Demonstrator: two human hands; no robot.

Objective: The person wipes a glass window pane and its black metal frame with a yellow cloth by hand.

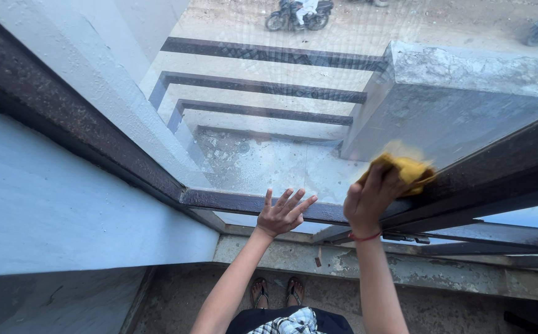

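My right hand [371, 198] grips a yellow cloth [405, 168] and presses it against the glass pane [269, 124] just above the dark metal window frame [232, 200], at the pane's lower right. A red thread band circles that wrist. My left hand [283, 213] rests flat with fingers spread on the bottom bar of the frame, holding nothing. Through the dusty glass I see stepped ledges with dark edges and a concrete block [460, 93] below.
A pale blue wall [52, 204] fills the left side. A rough concrete sill [399, 269] runs under the frame. My sandalled feet [276, 291] stand on a grey floor. Far below, a motorbike [296, 15] crosses a dirt road.
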